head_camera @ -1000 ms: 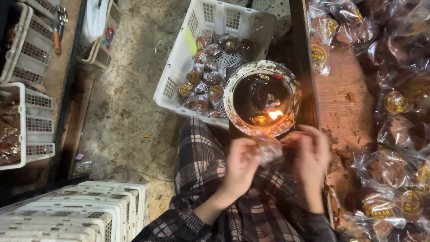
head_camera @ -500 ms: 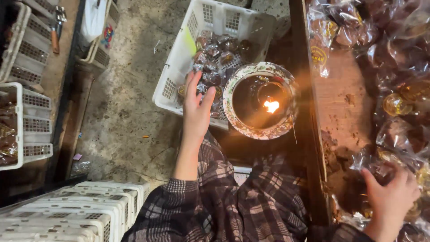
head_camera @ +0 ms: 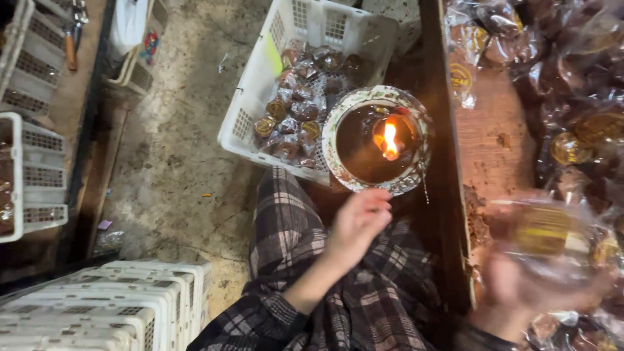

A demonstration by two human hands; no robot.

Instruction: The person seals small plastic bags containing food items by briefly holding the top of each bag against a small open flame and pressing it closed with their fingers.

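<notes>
Your left hand [head_camera: 356,224] is hovering empty, fingers loosely curled, just below the bowl [head_camera: 377,140] with its burning flame [head_camera: 389,138]. Your right hand [head_camera: 520,296], blurred, is gripping a clear wrapped packet [head_camera: 543,231] over the bench [head_camera: 487,140], near the white basket [head_camera: 250,123].

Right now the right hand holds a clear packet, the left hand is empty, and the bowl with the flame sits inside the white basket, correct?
Not quite: in the head view the bowl with the flame sits beside the white basket, not inside it. The right hand does hold a clear packet; the left hand is empty.
</notes>
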